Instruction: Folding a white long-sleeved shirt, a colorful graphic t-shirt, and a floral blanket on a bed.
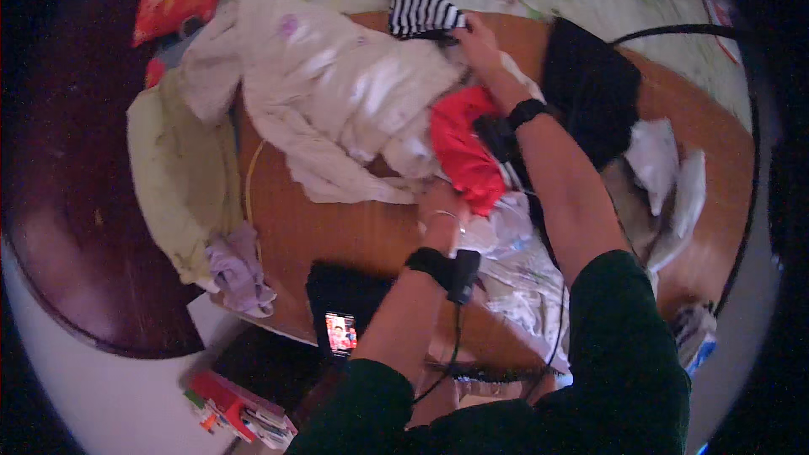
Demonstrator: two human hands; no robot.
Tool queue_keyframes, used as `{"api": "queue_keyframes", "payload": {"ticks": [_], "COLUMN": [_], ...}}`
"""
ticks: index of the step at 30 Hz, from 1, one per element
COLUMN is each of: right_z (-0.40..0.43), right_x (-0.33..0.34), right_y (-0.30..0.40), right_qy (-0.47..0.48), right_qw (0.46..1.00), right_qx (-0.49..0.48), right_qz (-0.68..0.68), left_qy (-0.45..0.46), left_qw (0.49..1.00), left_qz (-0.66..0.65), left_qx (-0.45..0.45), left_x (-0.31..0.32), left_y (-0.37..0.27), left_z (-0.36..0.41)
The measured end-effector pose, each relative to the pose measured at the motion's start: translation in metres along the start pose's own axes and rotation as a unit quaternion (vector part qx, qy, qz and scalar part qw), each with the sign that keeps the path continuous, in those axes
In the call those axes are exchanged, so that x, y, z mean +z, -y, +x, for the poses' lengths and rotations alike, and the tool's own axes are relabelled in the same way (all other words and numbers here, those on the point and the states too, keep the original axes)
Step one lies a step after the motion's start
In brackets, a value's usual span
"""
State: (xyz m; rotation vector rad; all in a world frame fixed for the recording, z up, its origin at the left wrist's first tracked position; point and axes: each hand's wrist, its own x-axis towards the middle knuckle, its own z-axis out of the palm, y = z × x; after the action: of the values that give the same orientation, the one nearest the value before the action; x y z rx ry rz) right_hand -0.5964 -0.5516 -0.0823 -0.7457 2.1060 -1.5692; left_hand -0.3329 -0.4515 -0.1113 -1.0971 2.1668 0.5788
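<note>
My right hand (475,43) reaches to the far side of the table, its fingers closed at the lower right corner of a black-and-white striped cloth (422,5). Closer to me, my left hand (444,199) lies against the lower end of a bright red cloth (466,145). Its fingers are blurred and partly covered, so its grip is unclear. A cream quilted garment (341,82) spreads leftward from both hands, a sleeve stretching toward my left hand. Beneath and beside my left wrist is a heap of pale printed cloth (521,265).
Clothes lie around the wooden table (297,227): a black cloth (591,88), white pieces (654,158), a yellowish garment (177,170) and a lilac cloth (240,265). A lit phone (341,333) is near my left forearm. A cable hangs from my left wrist device (464,275).
</note>
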Motion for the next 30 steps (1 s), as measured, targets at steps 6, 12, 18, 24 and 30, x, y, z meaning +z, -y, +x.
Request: {"api": "queue_keyframes", "payload": {"ticks": [6, 12, 18, 24, 30], "right_z": [-0.139, -0.169, -0.149, -0.193, -0.330], "right_x": [-0.107, -0.202, -0.219, -0.290, -0.379], "right_y": [0.061, 0.006, -0.031, 0.004, 0.074], "right_qy": [-0.067, -0.045, -0.066, 0.002, -0.063], "right_qw": [0.944, 0.798, 0.849, 0.919, 0.929], "right_qx": [-0.150, 0.147, 0.115, 0.083, -0.001], "right_qz": [-0.288, -0.582, -0.511, -0.386, -0.364], "left_qy": [-0.068, -0.073, -0.202, -0.244, -0.261], "left_qw": [0.985, 0.992, 0.955, 0.955, 0.927], "left_qz": [-0.156, -0.098, -0.179, -0.166, -0.257], "left_qx": [0.041, 0.027, 0.122, 0.023, 0.084], "left_x": [-0.033, -0.045, -0.038, -0.060, -0.039], "left_y": [0.039, 0.014, 0.015, -0.011, 0.004], "left_z": [-0.012, -0.019, -0.008, -0.072, -0.129]}}
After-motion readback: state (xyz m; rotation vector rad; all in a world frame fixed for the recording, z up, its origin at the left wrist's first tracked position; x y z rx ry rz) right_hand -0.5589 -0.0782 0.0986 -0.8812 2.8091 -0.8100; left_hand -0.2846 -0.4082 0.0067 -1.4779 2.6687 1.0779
